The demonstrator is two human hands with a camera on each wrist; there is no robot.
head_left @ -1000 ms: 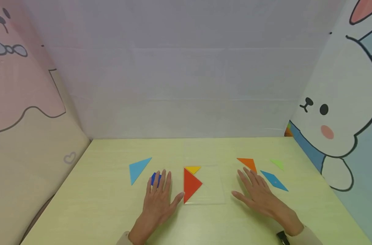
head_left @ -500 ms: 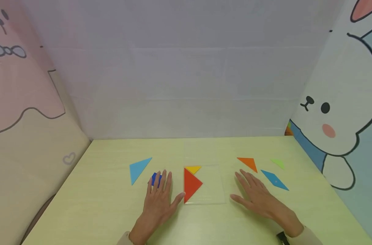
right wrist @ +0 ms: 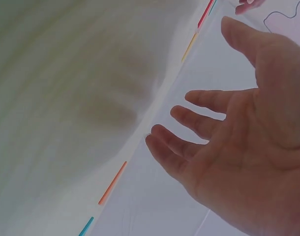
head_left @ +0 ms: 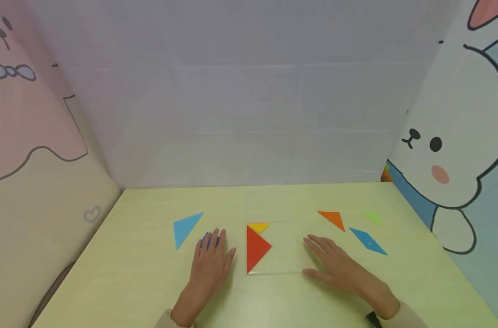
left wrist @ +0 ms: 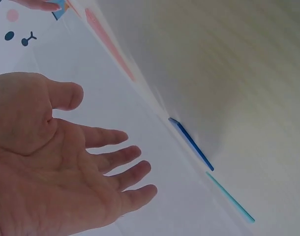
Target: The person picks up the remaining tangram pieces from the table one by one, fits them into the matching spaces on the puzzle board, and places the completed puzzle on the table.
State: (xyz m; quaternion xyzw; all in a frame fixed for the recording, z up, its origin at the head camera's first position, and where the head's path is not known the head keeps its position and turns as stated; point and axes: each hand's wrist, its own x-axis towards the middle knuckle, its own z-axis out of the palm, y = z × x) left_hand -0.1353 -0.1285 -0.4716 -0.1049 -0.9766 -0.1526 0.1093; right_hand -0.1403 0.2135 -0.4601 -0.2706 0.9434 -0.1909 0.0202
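Observation:
My left hand [head_left: 210, 269] hovers over the dark blue piece [left wrist: 193, 146], its fingers partly covering that piece in the head view. In the left wrist view the fingers are spread, the palm holds nothing, and a gap separates them from the piece. My right hand [head_left: 335, 269] hangs above the table, right of a clear square tray [head_left: 286, 248]; the right wrist view shows its fingers loosely extended and holding nothing. Along the tray's left side lies a red triangle [head_left: 256, 249], with a small yellow triangle [head_left: 259, 227] at its upper corner.
Left of the dark blue piece lies a light blue triangle [head_left: 186, 229]. Beyond my right hand are an orange triangle [head_left: 335, 220], a blue parallelogram [head_left: 368, 240] and a pale green triangle [head_left: 373, 217]. Printed cloth panels wall the table [head_left: 130, 282] on both sides.
My right hand has moved left, away from the orange triangle. The left thumb has drawn in from the red triangle, and the left fingers now cover more of the dark blue piece.

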